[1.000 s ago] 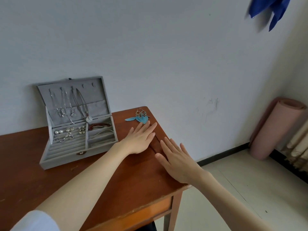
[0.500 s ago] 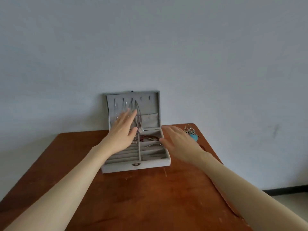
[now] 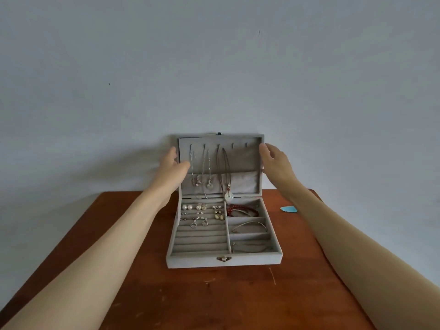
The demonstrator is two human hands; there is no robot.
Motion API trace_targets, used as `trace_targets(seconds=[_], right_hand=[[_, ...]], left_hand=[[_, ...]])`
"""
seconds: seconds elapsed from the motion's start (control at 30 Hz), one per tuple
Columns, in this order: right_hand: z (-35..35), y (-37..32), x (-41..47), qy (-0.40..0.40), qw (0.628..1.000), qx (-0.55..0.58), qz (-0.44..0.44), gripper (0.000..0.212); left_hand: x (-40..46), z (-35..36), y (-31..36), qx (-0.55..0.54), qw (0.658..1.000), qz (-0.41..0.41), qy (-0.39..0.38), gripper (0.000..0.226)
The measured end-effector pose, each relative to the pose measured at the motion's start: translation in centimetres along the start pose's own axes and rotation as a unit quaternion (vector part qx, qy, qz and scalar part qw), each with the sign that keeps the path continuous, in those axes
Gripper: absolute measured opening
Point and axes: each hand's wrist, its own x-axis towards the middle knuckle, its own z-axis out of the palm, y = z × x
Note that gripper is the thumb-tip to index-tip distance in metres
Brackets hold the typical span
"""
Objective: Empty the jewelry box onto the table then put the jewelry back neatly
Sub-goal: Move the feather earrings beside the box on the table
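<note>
The gray jewelry box [image 3: 223, 259] sits open on the brown table [image 3: 119, 270], a blue bit [image 3: 288, 209] just right of it. The left hand [image 3: 172, 169] and right hand [image 3: 276, 161], fingers loosely spread, touch the lid's [image 3: 242, 158] sides.

Soft, dim daylight, no glare. Faint shadows spread on the wall [image 3: 95, 163] behind both arms. Wide-angle stretch bows the edges; focus stays fairly sharp.

text: none readable | labels: none | brands: none | numbers: none | jewelry box [image 3: 223, 262]: plain grey surface, unmarked metal clasp | wall [image 3: 214, 67]: bare, no signs
</note>
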Motion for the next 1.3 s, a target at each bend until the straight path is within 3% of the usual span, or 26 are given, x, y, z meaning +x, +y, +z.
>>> trace_targets(seconds=[0.2,0.33,0.43,0.6,0.7,1.0,1.3], right_hand=[[-0.6,-1.0,-1.9,-0.022,0.999,0.032,-0.008,0.054],[-1.0,-0.9,-3.8,-0.004,0.999,0.040,-0.002,0.074],[-1.7,-0.5,-6.1,0.008,0.999,0.053,-0.002,0.059],[-2.2,0.4,-10.6,0.032,0.998,0.058,0.018,0.051],[-2.3,1.2,-13.3,0.041,0.997,0.059,0.024,0.040],[-1.3,4.9,-17.6,0.021,0.997,0.008,0.069,0.042],[-1.1,5.7,-17.5,0.006,0.995,-0.074,0.064,0.025]], left_hand=[[-1.0,-0.6,0.5,0.015,1.000,0.009,-0.007,0.055],[-3.7,-1.1,0.7,0.004,1.000,0.018,-0.004,0.051],[-6.8,-1.3,1.1,-0.010,0.999,0.042,-0.001,0.044],[-11.0,-2.0,-0.4,-0.018,0.999,0.031,0.035,0.036],[-12.9,-2.2,-2.3,-0.011,0.998,0.008,0.061,0.051],[-16.1,-1.7,-6.9,0.054,0.997,0.000,0.061,0.046],[-16.0,-0.6,-7.8,0.129,0.991,0.002,0.045,0.051]])
